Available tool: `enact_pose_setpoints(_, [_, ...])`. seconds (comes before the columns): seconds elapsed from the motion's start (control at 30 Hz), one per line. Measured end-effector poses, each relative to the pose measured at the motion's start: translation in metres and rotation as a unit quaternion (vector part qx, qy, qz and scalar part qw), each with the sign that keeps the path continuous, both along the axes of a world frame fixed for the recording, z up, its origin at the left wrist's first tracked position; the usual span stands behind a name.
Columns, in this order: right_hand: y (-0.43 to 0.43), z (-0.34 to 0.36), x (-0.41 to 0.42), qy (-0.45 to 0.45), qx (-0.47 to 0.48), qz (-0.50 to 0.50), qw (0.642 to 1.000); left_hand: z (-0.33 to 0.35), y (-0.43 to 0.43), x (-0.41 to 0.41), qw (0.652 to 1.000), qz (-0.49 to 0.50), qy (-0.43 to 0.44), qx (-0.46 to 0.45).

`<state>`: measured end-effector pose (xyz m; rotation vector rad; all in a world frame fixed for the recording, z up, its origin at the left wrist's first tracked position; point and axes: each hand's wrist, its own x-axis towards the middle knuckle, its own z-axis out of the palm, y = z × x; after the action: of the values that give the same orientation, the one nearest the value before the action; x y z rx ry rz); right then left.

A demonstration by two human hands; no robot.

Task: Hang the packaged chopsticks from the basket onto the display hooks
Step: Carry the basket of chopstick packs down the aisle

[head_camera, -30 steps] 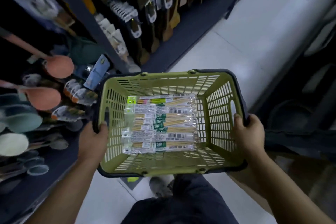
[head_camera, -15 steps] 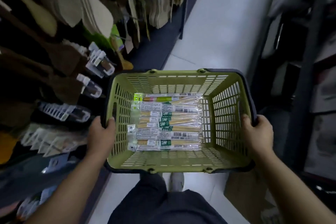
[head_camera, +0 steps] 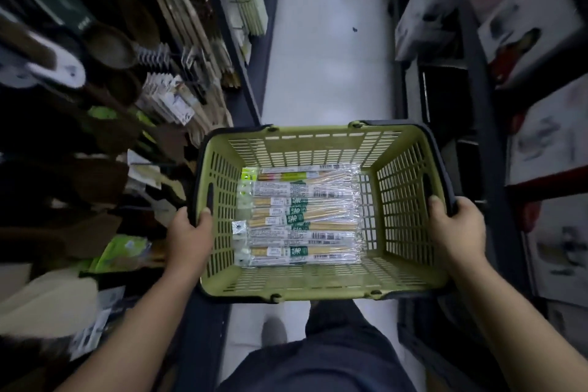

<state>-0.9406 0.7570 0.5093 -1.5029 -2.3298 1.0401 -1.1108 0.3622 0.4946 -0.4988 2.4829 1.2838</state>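
A green slotted basket [head_camera: 404, 194] with a dark rim is held level in front of me. Several clear packs of chopsticks [head_camera: 299, 213] lie side by side on its floor, toward the left, their hang tabs pointing left. My left hand [head_camera: 189, 237] grips the basket's left rim. My right hand [head_camera: 456, 229] grips the right rim. Display hooks with hanging wooden utensils and chopstick packs [head_camera: 168, 99] fill the shelving on the left.
I stand in a narrow aisle with a white floor [head_camera: 327, 57] running ahead. Dark shelving with boxed goods [head_camera: 525, 41] lines the right side. Wooden spoons and spatulas [head_camera: 111, 48] hang close on the left. My legs and one shoe [head_camera: 273, 332] show below the basket.
I have moved forward along the aisle with the basket; the silicone spoons on the left have given way to wooden utensils and chopstick packs. Both hands keep their hold on the rim.
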Motion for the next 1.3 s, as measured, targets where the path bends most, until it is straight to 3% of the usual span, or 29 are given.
enact_pose_setpoints(0.97, [0.442, 0.017, -0.668, -0.002, -0.004, -0.028, 1.0, 0.009, 0.458, -0.695, 0.999, -0.045, 0.013, -0.014])
enact_pose_setpoints(1.3, [0.605, 0.008, -0.896, -0.022, -0.033, -0.023, 0.999, 0.015, 0.626, -0.912, 0.996, -0.042, 0.019, -0.08])
